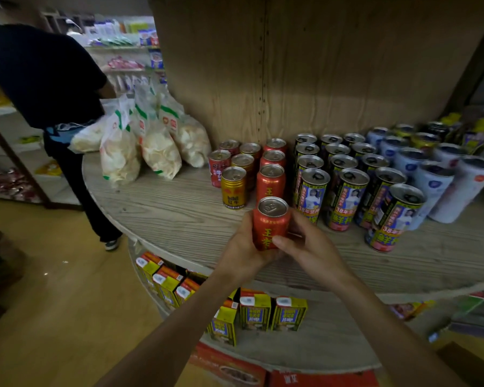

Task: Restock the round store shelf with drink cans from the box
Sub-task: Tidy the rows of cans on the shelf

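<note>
A red drink can (270,220) with yellow characters stands upright near the front of the round wooden shelf (162,208). My left hand (242,247) grips its left side, and my right hand (309,245) grips its right side with the thumb across the front. Directly behind it runs a row of matching red cans (270,181) toward the shelf's back wall. A red box (229,368) lies on the floor under my arms, mostly hidden.
Gold cans (234,188) stand left of the red row; tall black-green cans (348,196) and white-blue cans (461,188) fill the right. Bags of white chips (157,143) sit at the shelf's left. Yellow drink cartons (254,311) line the lower tier. A person in black (48,88) stands at left.
</note>
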`<move>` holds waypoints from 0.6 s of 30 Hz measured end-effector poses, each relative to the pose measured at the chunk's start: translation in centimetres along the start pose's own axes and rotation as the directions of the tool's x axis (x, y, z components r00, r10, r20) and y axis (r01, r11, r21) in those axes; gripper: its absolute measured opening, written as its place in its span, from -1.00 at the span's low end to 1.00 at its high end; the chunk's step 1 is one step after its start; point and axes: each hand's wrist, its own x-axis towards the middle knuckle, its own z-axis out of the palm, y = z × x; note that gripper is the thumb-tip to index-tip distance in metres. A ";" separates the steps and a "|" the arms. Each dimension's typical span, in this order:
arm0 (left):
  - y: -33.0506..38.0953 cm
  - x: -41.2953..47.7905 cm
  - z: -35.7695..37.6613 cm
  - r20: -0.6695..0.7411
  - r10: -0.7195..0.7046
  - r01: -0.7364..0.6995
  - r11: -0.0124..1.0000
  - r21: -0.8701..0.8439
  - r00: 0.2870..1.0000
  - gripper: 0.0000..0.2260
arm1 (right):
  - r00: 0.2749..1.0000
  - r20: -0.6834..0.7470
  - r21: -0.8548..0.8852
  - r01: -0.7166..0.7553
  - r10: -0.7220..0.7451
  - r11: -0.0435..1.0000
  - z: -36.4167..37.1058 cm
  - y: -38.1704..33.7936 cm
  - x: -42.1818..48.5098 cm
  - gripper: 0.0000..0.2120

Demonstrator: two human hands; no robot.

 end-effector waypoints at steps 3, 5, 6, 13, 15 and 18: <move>-0.6 1.4 0.4 -0.006 0.007 -0.007 1.000 -0.001 1.000 -0.22 | 1.000 -0.020 0.006 -0.012 0.012 1.000 0.1 1.0 1.0 -0.38; -1.0 2.1 0.6 -0.022 -0.001 0.000 1.000 -0.008 1.000 -0.23 | 0.999 -0.037 -0.016 -0.027 0.026 1.000 0.3 1.5 1.6 -0.38; -1.1 2.4 0.7 -0.034 -0.003 0.002 1.000 -0.006 0.999 -0.25 | 0.998 -0.048 -0.035 -0.041 0.039 0.999 0.4 1.8 1.8 -0.39; -2.1 3.9 0.9 -0.123 -0.001 0.006 0.999 0.046 0.992 -0.36 | 0.991 -0.128 -0.138 -0.060 0.043 0.989 1.4 3.0 2.6 -0.44; -2.3 3.9 1.1 -0.146 0.006 0.002 0.998 0.057 0.989 -0.37 | 0.988 -0.148 -0.158 -0.054 0.030 0.986 1.6 3.2 2.6 -0.45; -2.4 3.9 1.2 -0.170 0.023 -0.009 0.997 0.080 0.985 -0.38 | 0.985 -0.171 -0.196 -0.056 0.022 0.979 1.9 3.4 2.5 -0.43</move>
